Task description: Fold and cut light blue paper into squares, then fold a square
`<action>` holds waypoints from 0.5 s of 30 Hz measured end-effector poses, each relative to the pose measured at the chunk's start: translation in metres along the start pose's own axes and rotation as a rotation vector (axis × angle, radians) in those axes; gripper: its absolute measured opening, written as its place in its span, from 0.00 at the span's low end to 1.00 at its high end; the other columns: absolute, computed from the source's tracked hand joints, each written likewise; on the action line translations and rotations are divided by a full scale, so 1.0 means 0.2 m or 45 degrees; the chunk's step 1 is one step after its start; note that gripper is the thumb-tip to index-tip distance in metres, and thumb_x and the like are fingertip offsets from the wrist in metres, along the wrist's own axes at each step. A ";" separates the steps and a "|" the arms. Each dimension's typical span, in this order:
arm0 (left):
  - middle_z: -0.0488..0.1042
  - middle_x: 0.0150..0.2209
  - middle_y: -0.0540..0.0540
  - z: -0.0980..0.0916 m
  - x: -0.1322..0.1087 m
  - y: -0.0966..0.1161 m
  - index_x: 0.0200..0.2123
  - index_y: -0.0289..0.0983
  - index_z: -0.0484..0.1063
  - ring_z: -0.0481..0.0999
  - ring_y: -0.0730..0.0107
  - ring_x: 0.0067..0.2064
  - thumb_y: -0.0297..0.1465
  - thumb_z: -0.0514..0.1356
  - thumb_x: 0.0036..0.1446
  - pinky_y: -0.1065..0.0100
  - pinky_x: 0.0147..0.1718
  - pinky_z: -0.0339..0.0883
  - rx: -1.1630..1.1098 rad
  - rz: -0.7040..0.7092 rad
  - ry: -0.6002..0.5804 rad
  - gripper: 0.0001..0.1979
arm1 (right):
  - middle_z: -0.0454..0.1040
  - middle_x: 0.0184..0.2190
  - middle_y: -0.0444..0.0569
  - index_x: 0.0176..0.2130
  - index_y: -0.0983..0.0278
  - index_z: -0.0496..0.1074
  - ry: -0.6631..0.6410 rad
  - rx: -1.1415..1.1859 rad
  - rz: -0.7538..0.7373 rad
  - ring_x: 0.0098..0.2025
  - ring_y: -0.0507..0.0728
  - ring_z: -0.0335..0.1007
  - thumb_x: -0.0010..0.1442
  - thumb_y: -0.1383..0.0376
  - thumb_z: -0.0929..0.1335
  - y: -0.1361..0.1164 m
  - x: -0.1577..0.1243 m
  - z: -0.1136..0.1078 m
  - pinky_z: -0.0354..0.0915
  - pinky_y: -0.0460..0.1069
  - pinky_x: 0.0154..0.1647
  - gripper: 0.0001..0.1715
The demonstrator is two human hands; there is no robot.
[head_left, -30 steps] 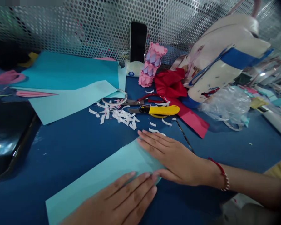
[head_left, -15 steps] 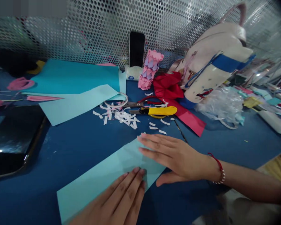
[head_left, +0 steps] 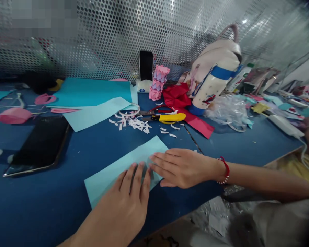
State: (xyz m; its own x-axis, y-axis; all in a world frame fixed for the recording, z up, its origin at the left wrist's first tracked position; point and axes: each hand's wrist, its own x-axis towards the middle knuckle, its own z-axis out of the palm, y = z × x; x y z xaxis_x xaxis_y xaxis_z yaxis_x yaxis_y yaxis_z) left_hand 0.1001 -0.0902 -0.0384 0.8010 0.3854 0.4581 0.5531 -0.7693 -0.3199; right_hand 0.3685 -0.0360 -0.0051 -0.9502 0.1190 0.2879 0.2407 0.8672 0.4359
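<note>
A light blue strip of paper (head_left: 118, 168) lies slantwise on the blue table, its near edge partly covered by my hands. My left hand (head_left: 128, 195) rests palm down on its lower middle, fingers stretched out and slightly apart. On the right part of the strip lies my right hand (head_left: 180, 168), flat, fingers extended towards the left fingertips; a red bracelet circles that wrist. Neither hand grips anything. Beyond the strip are white paper scraps (head_left: 139, 125), a yellow utility knife (head_left: 172, 117) and red-handled scissors (head_left: 162, 109).
A dark tablet-like device (head_left: 41, 144) lies at left. Behind are blue paper sheets (head_left: 98, 91), a propped phone (head_left: 146, 65), a pink folded-paper column (head_left: 159, 82), red paper (head_left: 199, 123), a bottle (head_left: 211, 89), a bag (head_left: 216, 51) and clear plastic (head_left: 224, 109). A perforated metal panel (head_left: 108, 41) stands at the back.
My right hand has slid from the strip's far corner towards its near edge, uncovering that corner. The camera view has shifted, so more of the table's front edge shows.
</note>
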 end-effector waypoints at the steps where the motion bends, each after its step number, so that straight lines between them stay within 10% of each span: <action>1: 0.86 0.57 0.24 -0.01 -0.01 0.01 0.58 0.23 0.81 0.89 0.39 0.56 0.22 0.49 0.70 0.47 0.50 0.79 0.022 0.016 -0.016 0.23 | 0.87 0.53 0.64 0.55 0.76 0.83 -0.002 -0.013 0.003 0.55 0.63 0.86 0.84 0.53 0.65 -0.01 0.01 0.00 0.77 0.53 0.50 0.29; 9: 0.86 0.55 0.25 -0.17 -0.09 0.15 0.53 0.25 0.86 0.91 0.40 0.53 0.29 0.52 0.77 0.52 0.43 0.86 0.085 0.146 -0.049 0.22 | 0.89 0.49 0.59 0.54 0.74 0.83 0.009 -0.112 0.014 0.49 0.59 0.88 0.81 0.72 0.62 -0.09 0.06 -0.03 0.76 0.51 0.45 0.20; 15: 0.86 0.59 0.31 -0.14 -0.20 0.14 0.58 0.29 0.82 0.89 0.45 0.58 0.34 0.49 0.82 0.53 0.50 0.82 0.033 0.066 -0.016 0.23 | 0.89 0.47 0.59 0.54 0.74 0.82 -0.071 -0.063 -0.016 0.46 0.58 0.88 0.85 0.63 0.63 -0.06 0.08 -0.04 0.76 0.51 0.40 0.22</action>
State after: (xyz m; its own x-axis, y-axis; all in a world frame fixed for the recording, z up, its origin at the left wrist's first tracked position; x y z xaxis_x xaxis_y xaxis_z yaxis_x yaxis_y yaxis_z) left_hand 0.0773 -0.1409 -0.0420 0.8315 0.3522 0.4297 0.5165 -0.7748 -0.3644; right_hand 0.3517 -0.0489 0.0014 -0.9625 0.1364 0.2347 0.2370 0.8440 0.4812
